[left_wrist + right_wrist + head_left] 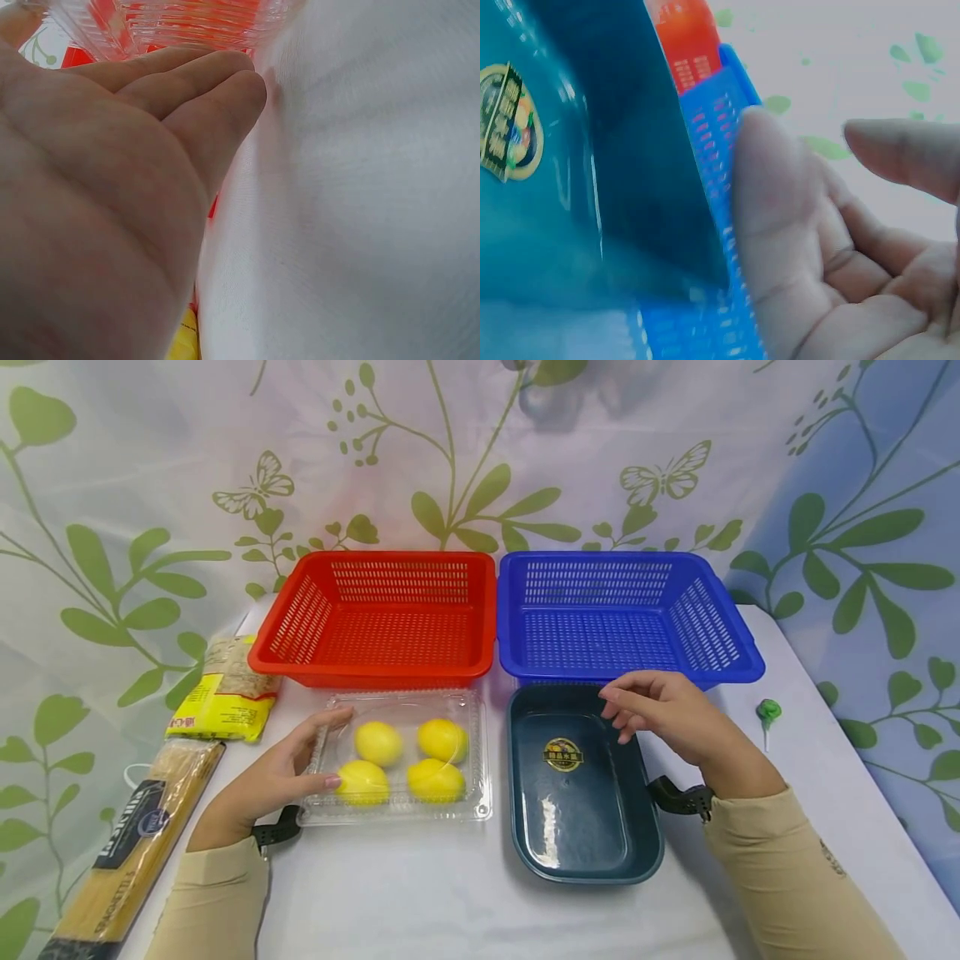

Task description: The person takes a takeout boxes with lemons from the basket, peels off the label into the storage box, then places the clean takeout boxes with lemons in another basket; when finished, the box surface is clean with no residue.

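A clear plastic container (483, 760) holding several yellow lemons (378, 742) lies in front of the red basket. My left hand (273, 781) grips its left side, thumb over the lid; in the left wrist view the fingers of that hand (112, 165) extend beneath the clear plastic (199, 26). To the right is a dark teal tray (573, 818) with a gold label (562, 755). Over its upper right edge, my right hand (675, 718) holds nothing, fingers loosely bent. The right wrist view has this hand (832, 262) beside the tray (547, 240), thumb and fingers apart.
Behind stand a red basket (401, 635) and a blue basket (600, 639), side by side. At the left are a yellow food bag (225, 693) and a spaghetti pack (135, 843). A green lollipop (768, 712) lies right of my right hand.
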Action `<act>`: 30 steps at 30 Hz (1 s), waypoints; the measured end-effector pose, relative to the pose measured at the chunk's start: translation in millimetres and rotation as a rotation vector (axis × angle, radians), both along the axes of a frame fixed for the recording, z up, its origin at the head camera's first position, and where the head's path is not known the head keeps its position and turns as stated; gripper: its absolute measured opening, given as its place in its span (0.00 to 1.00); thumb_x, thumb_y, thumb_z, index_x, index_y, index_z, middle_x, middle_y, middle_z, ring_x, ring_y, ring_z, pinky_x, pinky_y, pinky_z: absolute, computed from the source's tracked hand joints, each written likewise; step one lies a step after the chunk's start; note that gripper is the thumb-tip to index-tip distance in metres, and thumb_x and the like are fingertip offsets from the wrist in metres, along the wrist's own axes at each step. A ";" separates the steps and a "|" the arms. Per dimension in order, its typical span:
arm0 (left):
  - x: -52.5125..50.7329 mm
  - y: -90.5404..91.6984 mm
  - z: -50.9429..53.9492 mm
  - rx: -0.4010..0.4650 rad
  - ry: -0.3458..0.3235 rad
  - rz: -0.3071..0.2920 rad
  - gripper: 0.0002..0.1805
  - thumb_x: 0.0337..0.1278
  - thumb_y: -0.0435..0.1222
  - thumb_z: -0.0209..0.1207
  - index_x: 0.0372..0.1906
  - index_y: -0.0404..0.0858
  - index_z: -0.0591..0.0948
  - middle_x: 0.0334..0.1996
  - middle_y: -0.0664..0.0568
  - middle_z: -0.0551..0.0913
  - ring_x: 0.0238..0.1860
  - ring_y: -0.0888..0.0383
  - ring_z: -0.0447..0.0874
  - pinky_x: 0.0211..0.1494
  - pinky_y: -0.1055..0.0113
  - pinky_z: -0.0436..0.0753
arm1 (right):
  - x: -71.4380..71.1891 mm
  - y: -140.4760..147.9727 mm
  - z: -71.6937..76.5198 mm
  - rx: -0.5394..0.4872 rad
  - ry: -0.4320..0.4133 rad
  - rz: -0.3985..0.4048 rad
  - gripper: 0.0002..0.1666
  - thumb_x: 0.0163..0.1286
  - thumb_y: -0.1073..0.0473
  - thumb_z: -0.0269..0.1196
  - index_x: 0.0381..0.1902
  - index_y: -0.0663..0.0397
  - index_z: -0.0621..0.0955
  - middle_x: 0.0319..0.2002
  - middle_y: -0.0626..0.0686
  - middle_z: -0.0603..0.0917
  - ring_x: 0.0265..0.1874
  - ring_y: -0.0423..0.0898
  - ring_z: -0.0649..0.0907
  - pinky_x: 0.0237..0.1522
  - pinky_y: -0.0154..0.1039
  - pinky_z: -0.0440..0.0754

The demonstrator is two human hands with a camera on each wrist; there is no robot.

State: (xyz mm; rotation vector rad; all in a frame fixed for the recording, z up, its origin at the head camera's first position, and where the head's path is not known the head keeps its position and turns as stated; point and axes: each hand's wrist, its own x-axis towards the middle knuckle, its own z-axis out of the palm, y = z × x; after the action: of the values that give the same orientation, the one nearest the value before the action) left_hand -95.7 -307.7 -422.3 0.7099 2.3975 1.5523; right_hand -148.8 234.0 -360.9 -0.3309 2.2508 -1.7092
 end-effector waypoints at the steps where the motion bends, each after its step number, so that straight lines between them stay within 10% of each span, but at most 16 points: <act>1: 0.1 0.1 -0.3 0.000 0.000 0.000 0.49 0.59 0.28 0.71 0.83 0.48 0.62 0.81 0.51 0.60 0.82 0.58 0.44 0.76 0.77 0.49 | 0.7 3.5 -0.8 -0.042 -0.010 -0.015 0.22 0.81 0.57 0.63 0.54 0.76 0.80 0.40 0.66 0.84 0.36 0.58 0.85 0.37 0.46 0.90; 13: 1.1 -1.1 -1.4 -0.008 -0.020 0.015 0.48 0.60 0.29 0.70 0.82 0.49 0.62 0.81 0.51 0.59 0.82 0.58 0.43 0.75 0.78 0.49 | 12.3 43.7 -24.8 -0.491 -0.247 -0.250 0.16 0.84 0.58 0.59 0.40 0.61 0.88 0.33 0.53 0.85 0.32 0.46 0.83 0.34 0.38 0.87; 22: 1.7 -1.8 0.3 -0.012 -0.026 0.023 0.48 0.59 0.29 0.70 0.82 0.49 0.62 0.82 0.53 0.59 0.82 0.58 0.45 0.74 0.78 0.50 | 19.2 67.6 -30.8 -1.031 -0.478 -0.555 0.13 0.80 0.56 0.64 0.54 0.54 0.74 0.44 0.53 0.77 0.44 0.47 0.77 0.50 0.38 0.83; 30: 1.3 0.2 1.3 -0.015 -0.050 0.031 0.48 0.59 0.30 0.71 0.82 0.50 0.62 0.82 0.55 0.59 0.82 0.58 0.44 0.74 0.78 0.51 | 17.8 71.5 -37.9 -1.389 -0.502 -0.599 0.18 0.80 0.65 0.61 0.62 0.52 0.70 0.55 0.54 0.73 0.56 0.49 0.78 0.66 0.42 0.75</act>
State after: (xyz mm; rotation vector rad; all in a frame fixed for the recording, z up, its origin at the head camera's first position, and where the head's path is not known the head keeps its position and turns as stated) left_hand -94.4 -307.5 -421.0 0.6262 2.3921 1.5429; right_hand -131.0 305.5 -398.8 0.5237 0.5306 -2.9529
